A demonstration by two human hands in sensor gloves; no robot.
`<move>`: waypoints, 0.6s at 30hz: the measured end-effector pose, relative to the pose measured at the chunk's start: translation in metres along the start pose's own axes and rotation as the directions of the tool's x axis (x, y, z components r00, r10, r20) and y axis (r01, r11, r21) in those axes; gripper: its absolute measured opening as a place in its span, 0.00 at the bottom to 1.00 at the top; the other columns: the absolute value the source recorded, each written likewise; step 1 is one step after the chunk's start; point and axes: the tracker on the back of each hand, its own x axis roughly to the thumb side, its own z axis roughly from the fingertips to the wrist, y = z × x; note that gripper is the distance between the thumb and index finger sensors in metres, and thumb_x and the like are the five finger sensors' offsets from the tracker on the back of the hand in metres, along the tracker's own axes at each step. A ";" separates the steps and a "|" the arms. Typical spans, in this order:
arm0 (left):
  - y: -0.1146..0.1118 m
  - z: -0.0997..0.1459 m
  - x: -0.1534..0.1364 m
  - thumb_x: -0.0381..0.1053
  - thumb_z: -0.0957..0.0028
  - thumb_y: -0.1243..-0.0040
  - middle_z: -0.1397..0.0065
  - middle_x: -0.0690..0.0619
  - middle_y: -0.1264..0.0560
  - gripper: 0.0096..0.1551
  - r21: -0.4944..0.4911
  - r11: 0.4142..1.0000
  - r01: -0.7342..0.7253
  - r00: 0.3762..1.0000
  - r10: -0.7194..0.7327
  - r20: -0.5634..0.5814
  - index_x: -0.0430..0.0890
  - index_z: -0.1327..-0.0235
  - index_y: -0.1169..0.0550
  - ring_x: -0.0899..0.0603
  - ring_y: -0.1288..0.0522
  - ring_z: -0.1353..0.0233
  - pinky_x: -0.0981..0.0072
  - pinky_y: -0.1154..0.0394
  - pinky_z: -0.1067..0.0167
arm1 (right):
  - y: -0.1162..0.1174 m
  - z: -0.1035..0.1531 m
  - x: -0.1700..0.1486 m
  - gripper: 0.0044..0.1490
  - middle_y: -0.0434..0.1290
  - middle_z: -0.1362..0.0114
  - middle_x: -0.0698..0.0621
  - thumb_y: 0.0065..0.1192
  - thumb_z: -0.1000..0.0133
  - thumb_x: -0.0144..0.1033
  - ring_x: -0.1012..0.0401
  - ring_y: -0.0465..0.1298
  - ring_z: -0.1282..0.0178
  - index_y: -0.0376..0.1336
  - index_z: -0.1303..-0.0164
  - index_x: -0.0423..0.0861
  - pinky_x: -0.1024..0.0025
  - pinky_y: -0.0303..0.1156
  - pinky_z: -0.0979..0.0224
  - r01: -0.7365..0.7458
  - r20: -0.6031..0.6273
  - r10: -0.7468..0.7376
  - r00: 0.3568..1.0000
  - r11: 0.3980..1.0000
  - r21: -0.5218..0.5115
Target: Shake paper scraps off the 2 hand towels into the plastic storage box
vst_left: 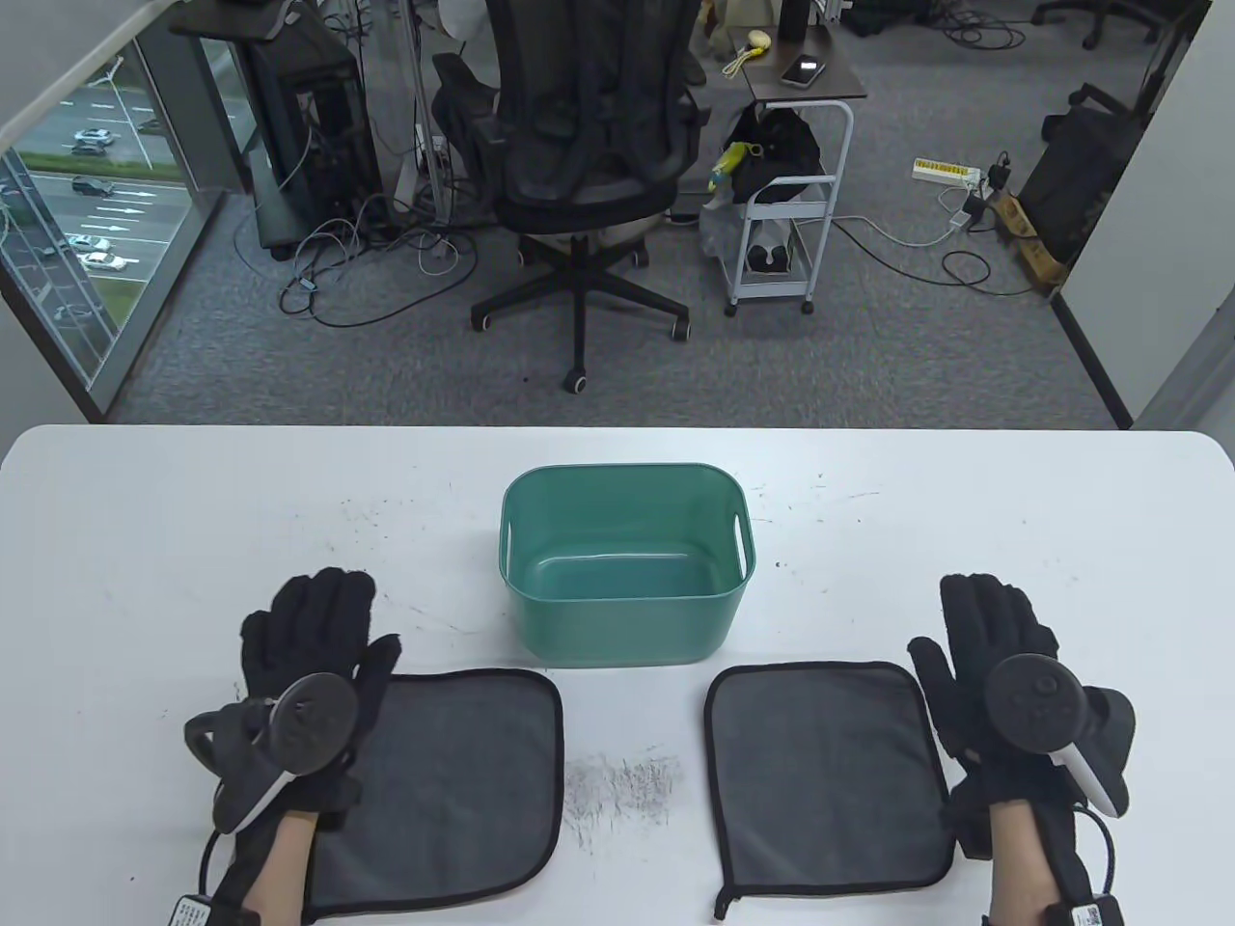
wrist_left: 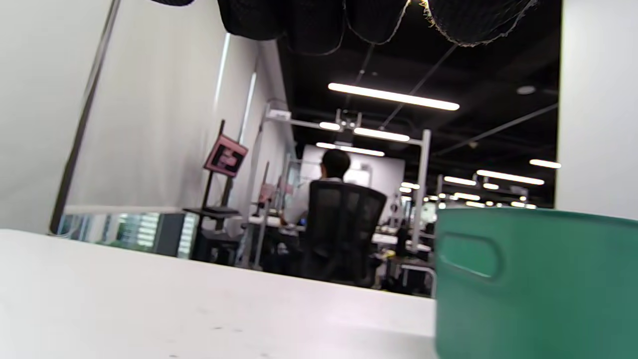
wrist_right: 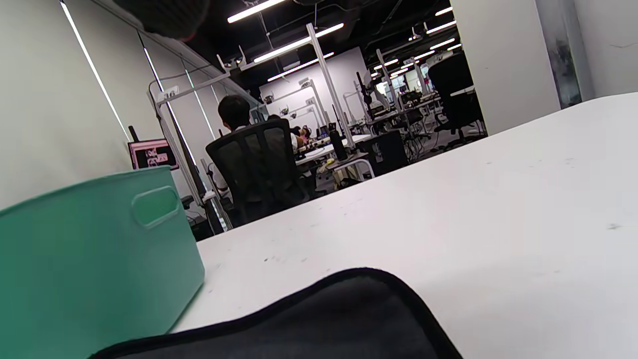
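Observation:
Two dark grey hand towels with black edging lie flat near the table's front: the left towel (vst_left: 453,786) and the right towel (vst_left: 825,772) (wrist_right: 319,324). No paper scraps show on either. Behind and between them stands the green plastic storage box (vst_left: 625,564) (wrist_left: 538,284) (wrist_right: 94,259), its inside bare. My left hand (vst_left: 314,627) lies flat with straight fingers at the left towel's far left corner, its wrist over the towel. My right hand (vst_left: 984,632) lies flat with straight fingers just right of the right towel. Neither holds anything.
A patch of dark scuff marks (vst_left: 622,786) marks the white table (vst_left: 145,540) between the towels. Beyond the far edge stand a black office chair (vst_left: 579,154) and a white trolley (vst_left: 786,193). A seated person (wrist_right: 234,117) shows far off in the wrist views.

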 end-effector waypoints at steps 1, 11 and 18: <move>-0.001 -0.002 -0.009 0.69 0.43 0.49 0.09 0.48 0.39 0.43 -0.001 1.000 -0.026 1.000 0.026 -0.013 0.58 0.14 0.39 0.33 0.45 0.12 0.28 0.46 0.22 | 0.002 -0.002 -0.004 0.45 0.48 0.11 0.47 0.59 0.44 0.56 0.40 0.48 0.13 0.46 0.18 0.57 0.34 0.44 0.19 -0.011 -0.012 0.011 1.000 1.000 0.024; -0.021 -0.005 -0.024 0.70 0.44 0.50 0.07 0.49 0.43 0.44 -0.064 0.993 0.095 0.995 -0.096 -0.007 0.60 0.13 0.42 0.32 0.50 0.11 0.26 0.50 0.22 | 0.007 -0.005 -0.016 0.46 0.47 0.11 0.47 0.58 0.44 0.55 0.40 0.47 0.13 0.46 0.18 0.57 0.34 0.43 0.19 -0.042 -0.036 0.043 0.998 0.999 0.016; -0.024 -0.003 -0.028 0.70 0.44 0.50 0.08 0.49 0.43 0.43 -0.087 0.991 0.106 0.994 -0.109 -0.032 0.61 0.13 0.42 0.33 0.50 0.11 0.27 0.49 0.22 | 0.007 -0.005 -0.019 0.45 0.47 0.11 0.47 0.58 0.44 0.55 0.40 0.48 0.13 0.46 0.18 0.57 0.34 0.44 0.19 -0.037 -0.031 0.037 0.999 0.999 0.020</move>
